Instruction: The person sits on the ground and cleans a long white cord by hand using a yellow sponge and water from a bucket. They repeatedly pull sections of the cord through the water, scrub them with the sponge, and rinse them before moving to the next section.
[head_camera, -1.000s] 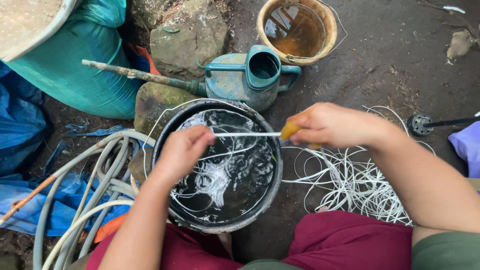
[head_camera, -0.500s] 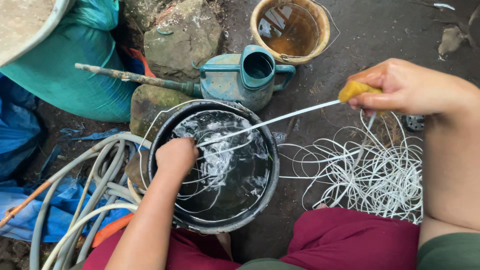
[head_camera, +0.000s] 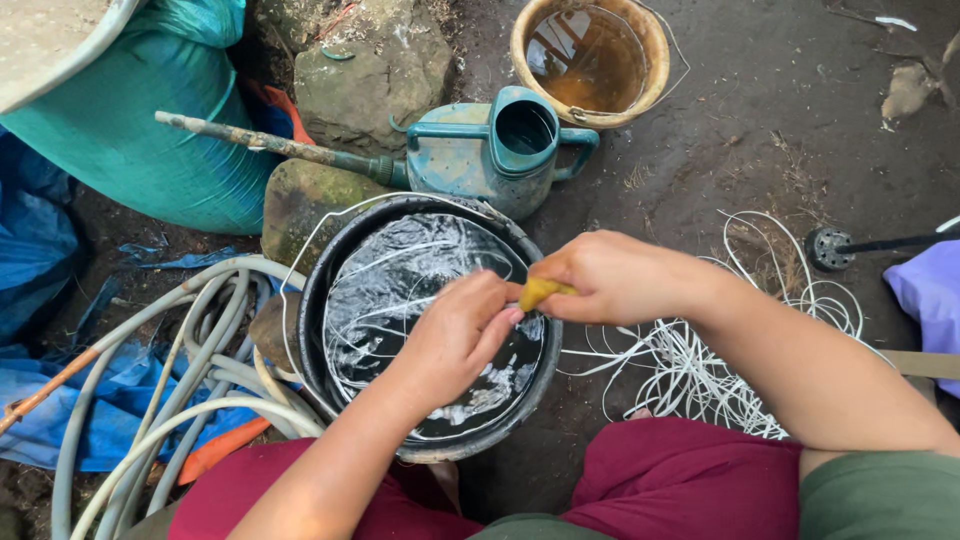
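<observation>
A black bucket (head_camera: 425, 330) is set on the dark dirt ground (head_camera: 760, 120); behind it a teal watering can (head_camera: 495, 150) is stood; right of it white strands (head_camera: 700, 370) are heaped; left, hoses (head_camera: 160, 400) are coiled.

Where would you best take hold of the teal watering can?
Probably by the loop handle on the right side of the watering can, coming from the right: it juts clear of the body, while the long spout points left over the stones.

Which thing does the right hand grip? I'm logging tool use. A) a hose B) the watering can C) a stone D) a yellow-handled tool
D: the right hand closes around a yellow-handled tool above the black bucket, with the left hand touching it.
</observation>
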